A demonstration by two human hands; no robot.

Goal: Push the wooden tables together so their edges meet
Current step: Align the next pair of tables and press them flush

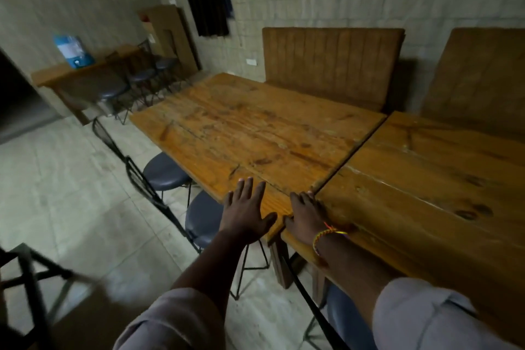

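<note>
Two worn wooden tables stand side by side. The left table [255,128] and the right table [426,187] touch along a dark seam that runs from the near corners toward the wall. My left hand [245,212] lies flat, fingers spread, on the near corner of the left table. My right hand [308,214], with a braided band at the wrist, rests on the near corner of the right table, its fingers curled at the seam.
Round grey stools [166,170] with black wire frames sit tucked along the left table's near side. Brown padded bench backs [332,62] line the wall behind. A counter with a blue water dispenser [72,50] stands far left. Tiled floor lies open to the left.
</note>
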